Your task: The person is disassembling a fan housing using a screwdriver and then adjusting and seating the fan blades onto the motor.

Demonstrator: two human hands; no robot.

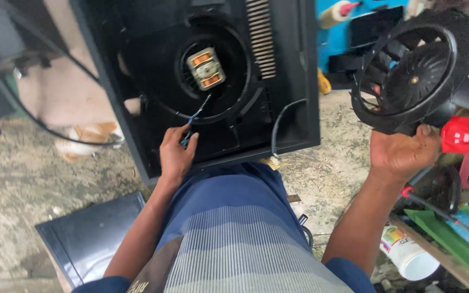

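your left hand (173,157) is clenched on a small screwdriver (195,120) with its tip inside the round well of the black housing (294,81), just below the motor (206,68); a slip there could nick the copper windings or the loose black wire (280,122). your right hand (403,152) grips the fan wheel (413,76) from below, held up to the right of the housing; it looks top-heavy, so it could tip onto the cluttered counter (441,255). count: one housing, one motor, one fan wheel, one screwdriver, one white bottle (408,255).
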